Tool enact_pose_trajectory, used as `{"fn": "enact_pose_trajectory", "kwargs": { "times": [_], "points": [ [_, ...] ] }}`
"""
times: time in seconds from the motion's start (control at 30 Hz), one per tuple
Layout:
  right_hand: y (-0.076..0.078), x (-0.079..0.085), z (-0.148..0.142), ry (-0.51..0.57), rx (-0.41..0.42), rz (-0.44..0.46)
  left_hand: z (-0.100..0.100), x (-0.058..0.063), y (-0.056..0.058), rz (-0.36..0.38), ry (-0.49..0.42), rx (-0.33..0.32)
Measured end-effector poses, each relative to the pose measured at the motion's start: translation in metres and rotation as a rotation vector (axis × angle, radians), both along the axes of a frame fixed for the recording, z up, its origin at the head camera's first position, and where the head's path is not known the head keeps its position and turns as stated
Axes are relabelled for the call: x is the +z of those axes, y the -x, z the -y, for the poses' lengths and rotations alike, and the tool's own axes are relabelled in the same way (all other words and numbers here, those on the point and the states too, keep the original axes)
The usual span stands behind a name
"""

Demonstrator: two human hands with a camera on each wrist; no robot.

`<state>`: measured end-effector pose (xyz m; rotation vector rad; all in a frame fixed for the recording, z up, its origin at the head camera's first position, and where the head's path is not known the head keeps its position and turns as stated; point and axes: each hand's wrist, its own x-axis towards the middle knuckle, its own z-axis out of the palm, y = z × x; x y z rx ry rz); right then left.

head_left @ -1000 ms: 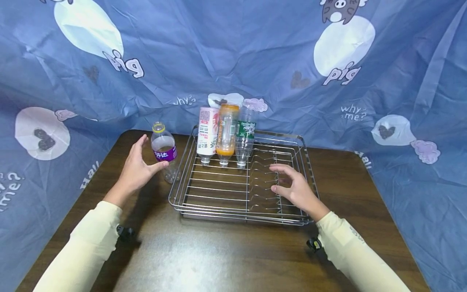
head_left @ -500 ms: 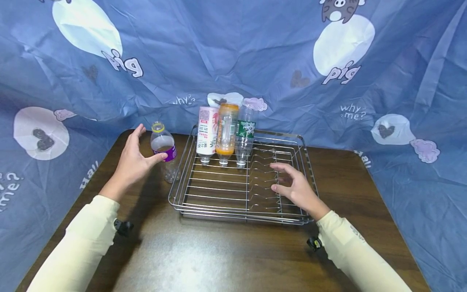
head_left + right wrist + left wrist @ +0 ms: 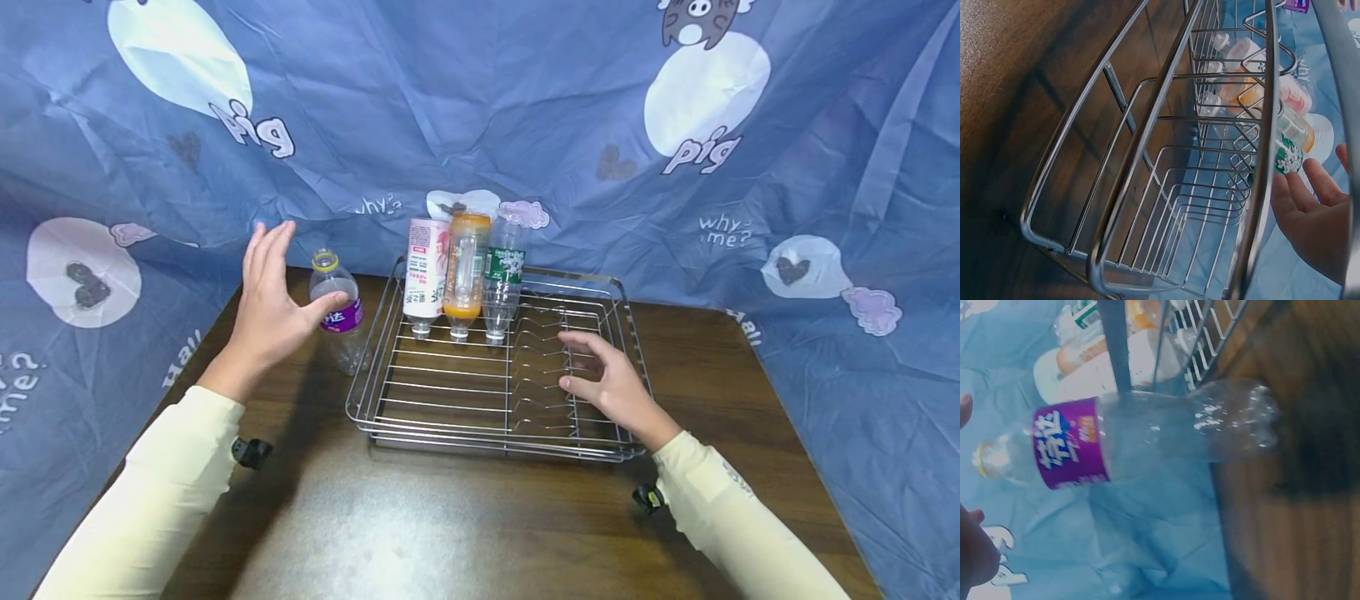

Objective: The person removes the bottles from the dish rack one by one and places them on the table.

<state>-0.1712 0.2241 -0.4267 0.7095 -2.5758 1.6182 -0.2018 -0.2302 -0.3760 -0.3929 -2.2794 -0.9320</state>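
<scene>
A clear plastic bottle with a purple label and yellow neck ring stands upright on the table, left of the rack. My left hand is beside it, fingers straight and raised; the thumb overlaps the bottle in the head view. In the left wrist view a gap shows between the fingertips and the bottle. Over the right part of the wire rack, my right hand hovers with relaxed fingers, holding nothing. In the right wrist view that hand is beyond the rack's rim.
Three bottles lean neck-down at the rack's back left: a white and pink one, an orange one and a clear one with a green label. The wooden table ends against a blue patterned cloth.
My left hand has moved up and slightly left, its fingers rising beside the bottle and the thumb sliding up past the label. The right hand has barely moved; the bottles stay put.
</scene>
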Motion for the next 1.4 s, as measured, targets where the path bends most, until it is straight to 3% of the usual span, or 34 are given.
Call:
{"fn": "enact_pose_trajectory", "kwargs": {
  "times": [0.17,0.33,0.63,0.93,1.13,1.4],
  "points": [
    [0.000,0.000,-0.001,-0.004,-0.003,-0.005,-0.009,0.007,0.002,-0.194,0.107,-0.033],
    [0.001,0.002,-0.001,-0.009,-0.008,-0.011,-0.023,0.012,0.001,-0.255,0.155,-0.069],
    [0.002,0.004,-0.002,-0.022,-0.012,-0.032,-0.041,0.015,0.003,-0.262,0.250,-0.117],
    [0.003,0.012,0.000,-0.037,-0.017,-0.082,-0.054,0.008,0.002,-0.204,0.295,-0.159],
    [0.003,0.011,-0.001,-0.031,-0.012,-0.070,-0.064,0.007,0.002,-0.200,0.349,-0.192],
    [0.002,0.009,-0.004,-0.009,-0.020,-0.064,-0.080,0.015,0.007,-0.139,0.516,-0.217]
  ]
}}
